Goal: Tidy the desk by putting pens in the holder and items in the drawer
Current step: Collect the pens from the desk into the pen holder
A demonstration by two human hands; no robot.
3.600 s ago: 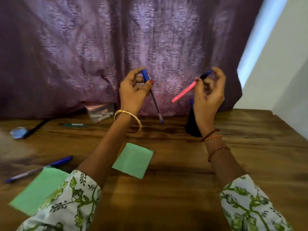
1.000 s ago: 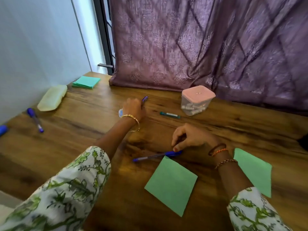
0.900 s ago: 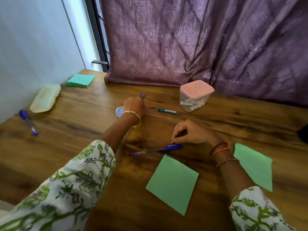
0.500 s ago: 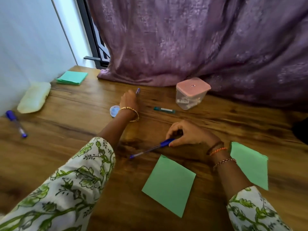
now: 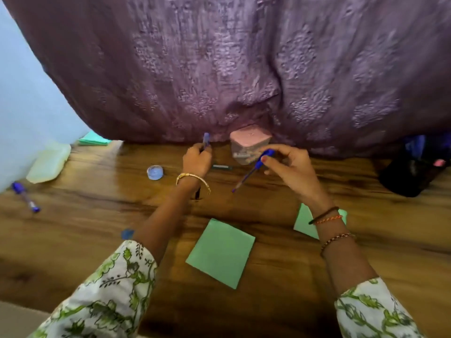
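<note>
Head view: blue-capped pen raised above wooden desk, tip slanting down-left; second blue pen held upright. Purple curtain behind desk. Right hand pinching first pen at cap; left hand clenched around second.

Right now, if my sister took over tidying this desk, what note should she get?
Left hand: holding a blue pen upright.
Right hand: fingers pinch another blue pen, tip down, off the desk.
Pen holder: far right, black, something pink in it.
Left: both held pens, the pen at far left, the marker by the pink-lidded box, green papers, blue lid. No drawer in view.
</note>
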